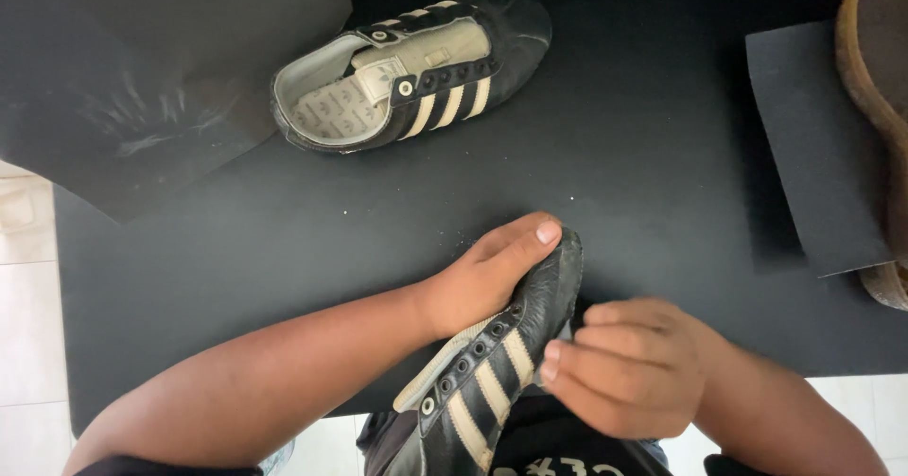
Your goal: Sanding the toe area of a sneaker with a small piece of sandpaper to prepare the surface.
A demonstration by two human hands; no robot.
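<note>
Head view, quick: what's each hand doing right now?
Left hand: closed on the toe of the black striped shoe.
Right hand: fingers curled against the shoe's side; whether it holds anything cannot be told.

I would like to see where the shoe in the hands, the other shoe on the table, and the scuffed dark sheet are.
Held shoe (515, 344), head view, on its black leather side by the stripes.
Second shoe (445, 98), head view, on its striped side.
Scuffed dark sheet (142, 107), head view, on the pale scratch marks.
</note>
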